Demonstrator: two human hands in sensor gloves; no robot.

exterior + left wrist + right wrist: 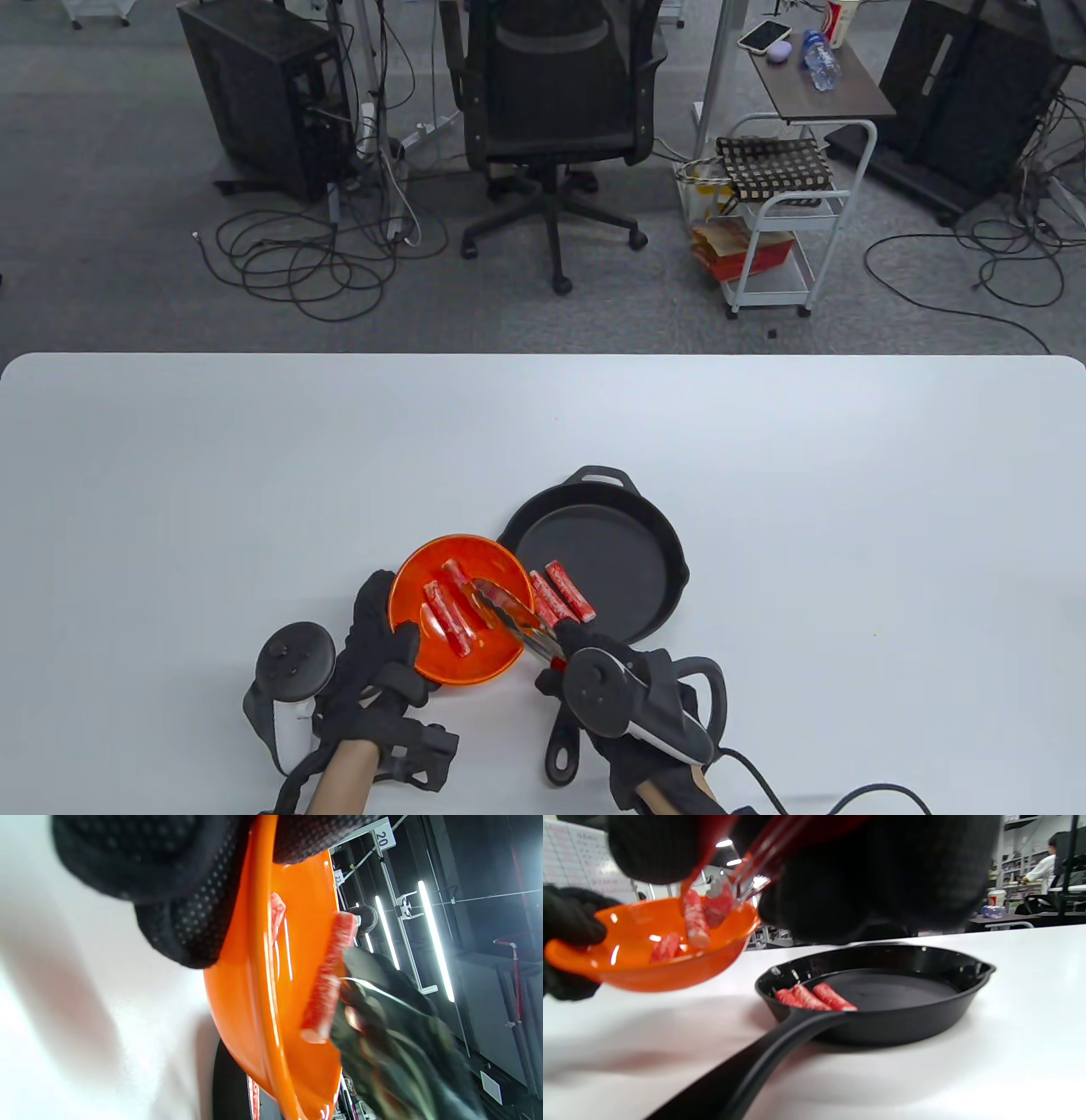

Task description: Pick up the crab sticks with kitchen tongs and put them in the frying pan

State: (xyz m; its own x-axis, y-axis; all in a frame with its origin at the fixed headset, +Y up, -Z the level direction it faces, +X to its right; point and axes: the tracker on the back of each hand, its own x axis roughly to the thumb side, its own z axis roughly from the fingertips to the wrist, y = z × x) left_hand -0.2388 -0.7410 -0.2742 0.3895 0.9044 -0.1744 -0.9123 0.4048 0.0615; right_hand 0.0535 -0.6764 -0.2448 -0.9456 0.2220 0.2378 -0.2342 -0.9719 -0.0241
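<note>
My left hand point(377, 654) grips the near-left rim of an orange bowl point(416, 655) and holds it tilted above the table. Several red-and-white crab sticks point(441, 604) lie in the bowl. My right hand point(594, 679) grips metal kitchen tongs point(509, 613) whose tips reach into the bowl and close on one crab stick point(693, 921). The black frying pan point(632, 518) sits just right of the bowl, with its handle point(562, 751) under my right hand. Crab sticks point(567, 587) lie at the pan's left side, three showing in the right wrist view point(814, 997).
The white table point(254, 475) stretches wide on all sides of the bowl and pan. Beyond its far edge stand an office chair point(560, 110), a white cart point(780, 221) and loose cables on the floor.
</note>
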